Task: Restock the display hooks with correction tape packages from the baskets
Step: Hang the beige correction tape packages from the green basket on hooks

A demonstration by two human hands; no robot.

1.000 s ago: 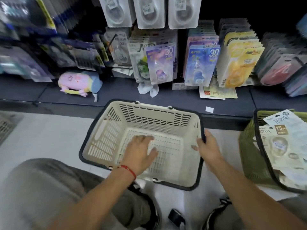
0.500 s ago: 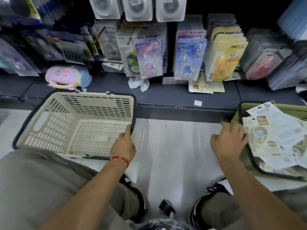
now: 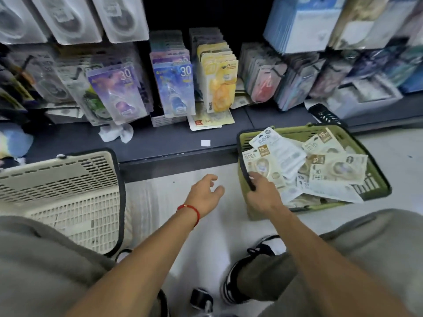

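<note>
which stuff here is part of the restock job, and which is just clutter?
Job:
- green basket, right hand gripping its rim
- white 15m packages in it
- beige basket, no packages visible
- hanging packages on hooks
- left hand, holding nothing

Clutter:
- crumpled white tissue
- small white tag
- plush toy
- loose card on shelf

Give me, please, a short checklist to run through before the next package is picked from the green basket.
1. Green basket stocked with packages: ok.
2. Right hand grips the basket's near rim: ok.
3. Left hand free, open over the floor: ok.
4. Beige basket set aside on the left, no packages seen in it: ok.
5. A free hook for the 15 m packages: cannot tell.
</note>
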